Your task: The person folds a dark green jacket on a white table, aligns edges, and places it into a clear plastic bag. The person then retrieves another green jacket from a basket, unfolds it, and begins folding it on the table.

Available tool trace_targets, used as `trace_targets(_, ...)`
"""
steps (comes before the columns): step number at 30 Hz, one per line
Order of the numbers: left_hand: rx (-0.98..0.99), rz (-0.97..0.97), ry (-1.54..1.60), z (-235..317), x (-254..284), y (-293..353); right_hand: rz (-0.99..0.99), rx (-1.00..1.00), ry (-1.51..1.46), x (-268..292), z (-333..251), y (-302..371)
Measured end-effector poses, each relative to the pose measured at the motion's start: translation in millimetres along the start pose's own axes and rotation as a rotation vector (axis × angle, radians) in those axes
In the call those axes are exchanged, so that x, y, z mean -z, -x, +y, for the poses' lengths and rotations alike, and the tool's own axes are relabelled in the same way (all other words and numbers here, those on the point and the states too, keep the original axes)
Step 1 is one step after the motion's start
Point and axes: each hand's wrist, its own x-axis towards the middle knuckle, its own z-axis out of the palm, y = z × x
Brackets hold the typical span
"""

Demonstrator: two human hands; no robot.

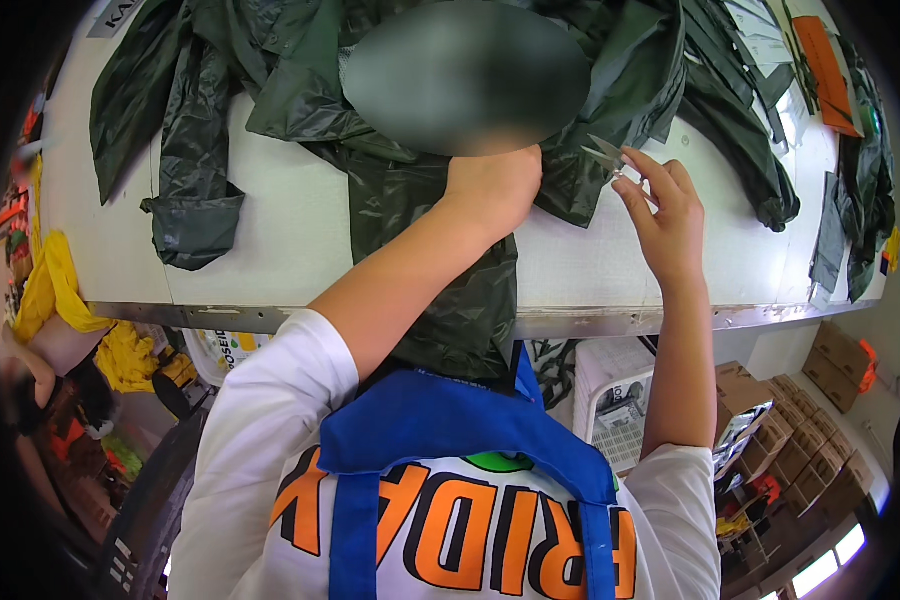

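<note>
A glossy dark green waterproof garment (pixel 400 205) lies spread over the white table, and part of it hangs over the near edge. My left hand (pixel 495 188) is closed on its cloth near the middle; a blurred oval patch covers what lies just beyond, and the fingertips do not show. To the right, my right hand (pixel 665 210) grips small metal thread snips (pixel 602 154) between thumb and fingers. The blades point left, parted, beside a fold of the garment, close to my left hand.
A cuffed sleeve (pixel 198 220) lies at left on the white table (pixel 290 240). An orange piece (pixel 828 75) and more dark green cloth are at far right. Below the metal table edge stand a white plastic basket (pixel 615 400) and stacked cardboard boxes (pixel 795 440). Yellow garments (pixel 55 285) hang at left.
</note>
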Motion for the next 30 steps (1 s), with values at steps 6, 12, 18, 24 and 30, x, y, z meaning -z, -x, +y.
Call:
trace_targets(6, 0.165, -0.017, 0.567, 0, 16, 17, -0.081, 0.221, 0.069, -7, 11, -2)
trace_targets(12, 0.170, 0.017, 0.689, 6, 31, 29, -0.094, 0.334, 0.071, -13, 8, -11)
trace_targets(18, 0.146, 0.031, 0.703, 7, 32, 29, -0.067, 0.342, 0.021, -15, 9, -13)
trace_targets(24, 0.141, 0.054, 0.732, 7, 35, 31, -0.078, 0.245, -0.018, 0, 17, -12)
trace_targets(30, 0.137, 0.063, 0.750, 10, 38, 33, -0.111, 0.403, 0.025, -6, 6, -20)
